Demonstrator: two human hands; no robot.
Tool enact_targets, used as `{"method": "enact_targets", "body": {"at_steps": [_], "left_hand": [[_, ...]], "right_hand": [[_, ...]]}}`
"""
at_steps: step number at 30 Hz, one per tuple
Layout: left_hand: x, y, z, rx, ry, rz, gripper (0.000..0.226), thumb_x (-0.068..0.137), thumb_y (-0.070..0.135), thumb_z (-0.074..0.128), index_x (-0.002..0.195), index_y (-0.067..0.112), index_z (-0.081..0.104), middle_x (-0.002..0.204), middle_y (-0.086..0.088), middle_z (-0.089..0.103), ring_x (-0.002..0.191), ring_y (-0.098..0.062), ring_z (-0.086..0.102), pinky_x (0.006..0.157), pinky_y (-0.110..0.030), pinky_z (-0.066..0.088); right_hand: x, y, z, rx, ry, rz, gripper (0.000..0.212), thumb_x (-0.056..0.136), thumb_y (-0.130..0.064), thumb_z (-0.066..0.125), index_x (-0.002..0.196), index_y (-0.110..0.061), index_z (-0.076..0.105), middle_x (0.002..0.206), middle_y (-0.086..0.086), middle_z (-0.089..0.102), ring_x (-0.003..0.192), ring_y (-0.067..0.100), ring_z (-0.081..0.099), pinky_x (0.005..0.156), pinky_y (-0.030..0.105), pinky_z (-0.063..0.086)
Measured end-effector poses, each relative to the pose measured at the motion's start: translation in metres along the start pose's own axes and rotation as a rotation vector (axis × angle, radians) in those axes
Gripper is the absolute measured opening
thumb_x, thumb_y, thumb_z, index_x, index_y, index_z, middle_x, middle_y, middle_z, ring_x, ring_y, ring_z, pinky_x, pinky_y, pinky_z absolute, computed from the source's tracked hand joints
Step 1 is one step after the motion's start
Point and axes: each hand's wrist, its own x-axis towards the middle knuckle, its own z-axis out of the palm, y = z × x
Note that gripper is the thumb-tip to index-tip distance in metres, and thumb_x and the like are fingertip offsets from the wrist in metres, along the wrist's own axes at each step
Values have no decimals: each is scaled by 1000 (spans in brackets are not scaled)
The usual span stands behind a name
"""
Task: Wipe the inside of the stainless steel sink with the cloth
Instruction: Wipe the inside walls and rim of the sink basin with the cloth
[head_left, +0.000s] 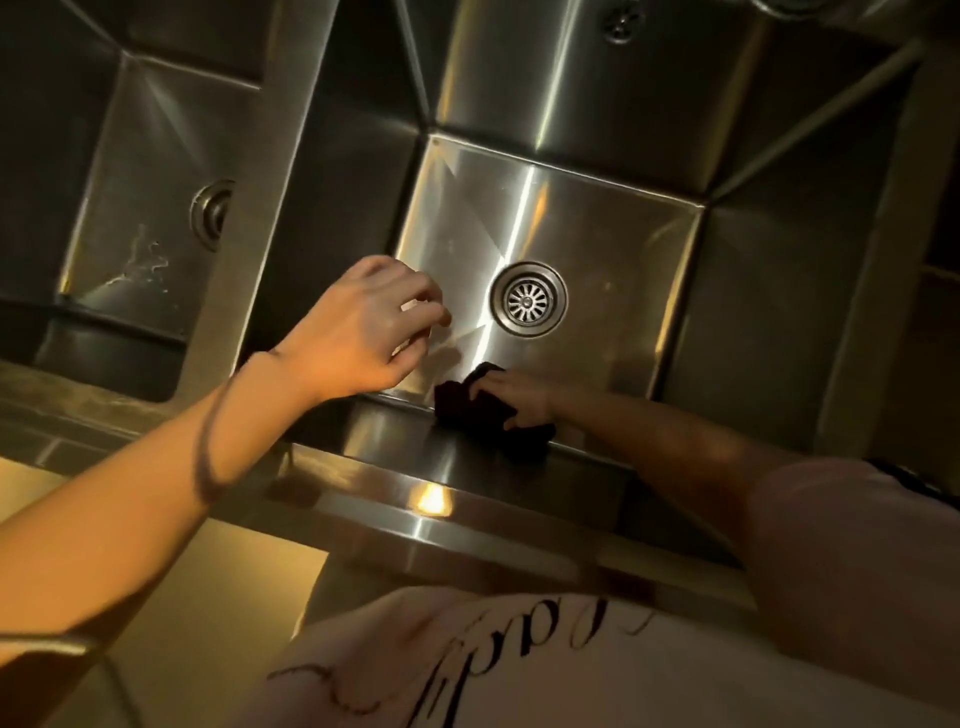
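Observation:
The stainless steel sink (597, 218) is a deep square basin with a round drain strainer (529, 300) in its floor. A dark cloth (483, 410) lies bunched against the near wall where it meets the floor. My right hand (517, 397) reaches down into the basin and grips the cloth, pressing it to the steel. My left hand (363, 327) hovers over the basin's near left corner with loosely curled fingers and holds nothing.
A second basin (150, 218) with its own drain (210, 213) and some water streaks lies to the left, past a steel divider (270, 171). The front rim (467, 499) runs below my arms. An overflow fitting (621, 23) sits on the far wall.

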Motion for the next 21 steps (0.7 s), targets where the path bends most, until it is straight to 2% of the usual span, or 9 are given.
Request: {"method": "enact_targets", "body": {"at_steps": [2,5,9,12,16,21], "left_hand": [[8,7,1,-9,30,31,25,85,21,54,100,10,70,101,-9,64,89,-29,60,91,-44,45],[12,12,-1,-28,69,38,23,85,19,55,101,10,70,101,-8,64,90,-27,59,92,-43,43],[4,14,-4,-48,86,-8,26,88,21,50,101,10,70,102,-7,64,93,-27,60,94,-43,41],[1,18,-2,-49,69,-24,27,88,22,50,101,11,70,102,-7,64,92,-28,61,92,-44,43],[9,24,2,-57,61,-24,28,87,22,51,104,12,70,101,-6,63,90,-25,58,89,-43,44],[12,28,12,-76,77,-70,32,85,24,48,104,13,70,101,-6,63,91,-26,57,90,-40,41]], "right_hand": [[-27,11,2,-8,-24,50,65,70,-9,75,127,-11,43,127,13,42,113,32,48,92,38,42],[-60,26,2,-143,-67,165,66,71,-13,76,126,-10,40,132,12,40,115,28,45,89,33,37],[-82,38,16,-260,-142,312,81,76,-21,75,140,-8,26,141,13,34,118,31,49,92,39,45],[-89,43,21,-266,-95,411,80,81,-18,67,144,-7,20,141,15,34,117,33,51,92,42,46],[-95,62,16,67,161,594,69,80,-7,67,137,-5,29,138,17,36,120,35,48,93,40,44],[-89,84,2,494,702,820,57,77,-1,70,124,-11,40,133,12,43,114,32,52,92,38,43]]}}
